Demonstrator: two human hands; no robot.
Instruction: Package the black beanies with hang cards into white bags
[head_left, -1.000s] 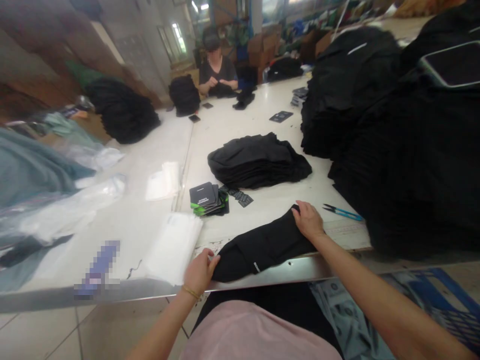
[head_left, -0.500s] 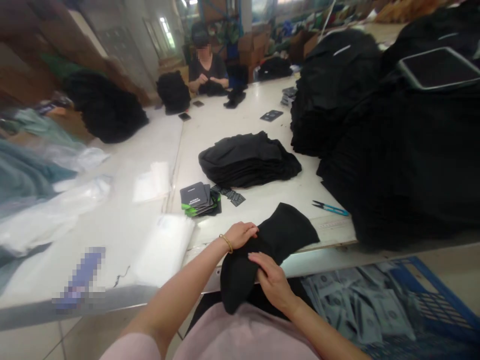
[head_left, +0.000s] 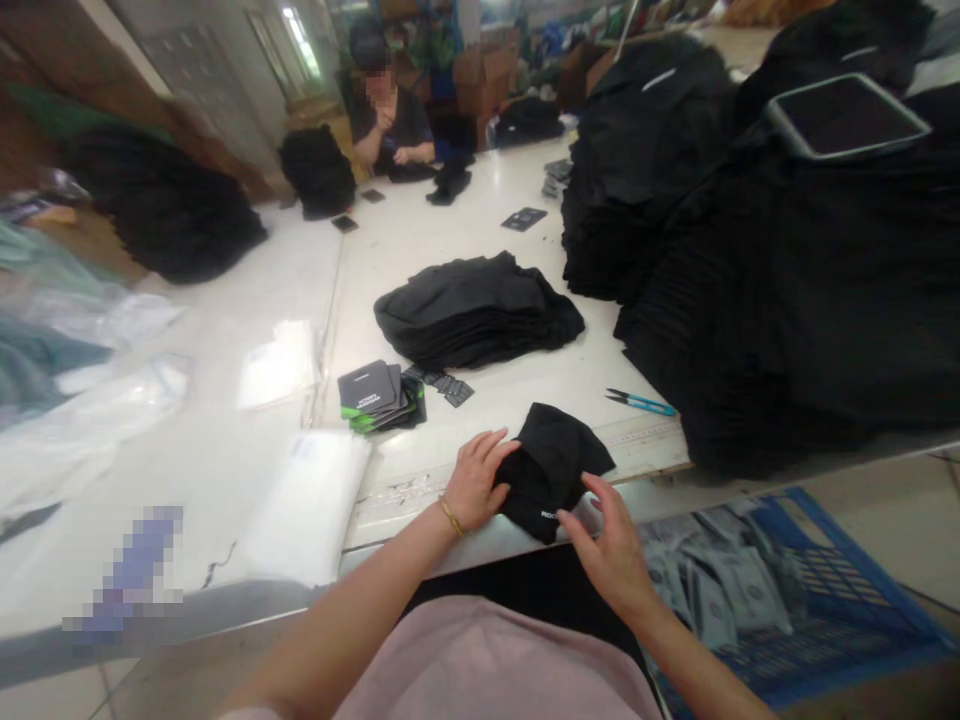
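Note:
A small folded black garment (head_left: 547, 470) lies at the white table's front edge (head_left: 480, 535), with white lettering on its lower fold. My left hand (head_left: 474, 480) cups its left side, fingers spread against the cloth. My right hand (head_left: 611, 560) sits just below its lower right corner, fingers apart, with the fingertips at or very near the fabric. The garment's underside is hidden.
A stack of black garments (head_left: 476, 310) and a pile of black-and-green tags (head_left: 379, 395) lie on the table. Blue-handled snips (head_left: 641, 403) sit beside tall black piles (head_left: 750, 300). A white plastic bag (head_left: 307, 505) lies left. A blue crate (head_left: 810, 610) stands on the floor. A co-worker (head_left: 390, 130) sits far off.
The black garment has gone from a long flat strip to a compact folded bundle. My hands have moved closer around it, and the view has swung slightly right.

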